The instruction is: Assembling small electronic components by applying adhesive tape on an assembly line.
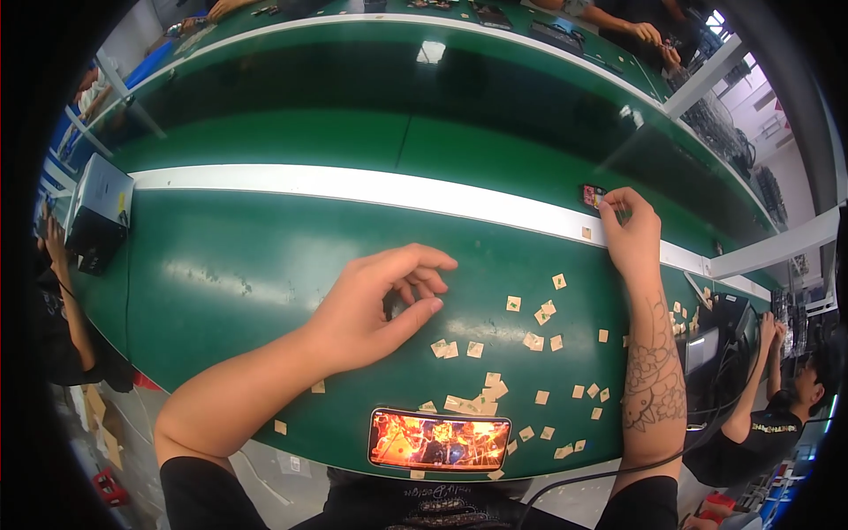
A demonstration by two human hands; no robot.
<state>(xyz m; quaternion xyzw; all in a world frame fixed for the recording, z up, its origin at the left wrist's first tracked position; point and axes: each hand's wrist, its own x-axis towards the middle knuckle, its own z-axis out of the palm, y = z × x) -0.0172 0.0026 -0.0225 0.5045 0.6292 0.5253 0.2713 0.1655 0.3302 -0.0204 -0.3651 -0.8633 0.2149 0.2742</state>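
Observation:
My right hand reaches past the white rail, its thumb and fingertips closed at the edge of a small flat dark piece with a pink-red face. I cannot make out exactly what kind of piece it is. Over the middle of the green table hovers my left hand, fingers half bent, a gap between thumb and forefinger, nothing in it. Small square beige stickers lie scattered to its right and nearer me. Close to the table's front edge, a phone lies sideways with a bright fiery picture on its screen.
The white rail crosses the green table, with one beige square on it. A silver-and-black box stands at the far left. At the right are a dark device and cables. Other people work on the left, right and far sides.

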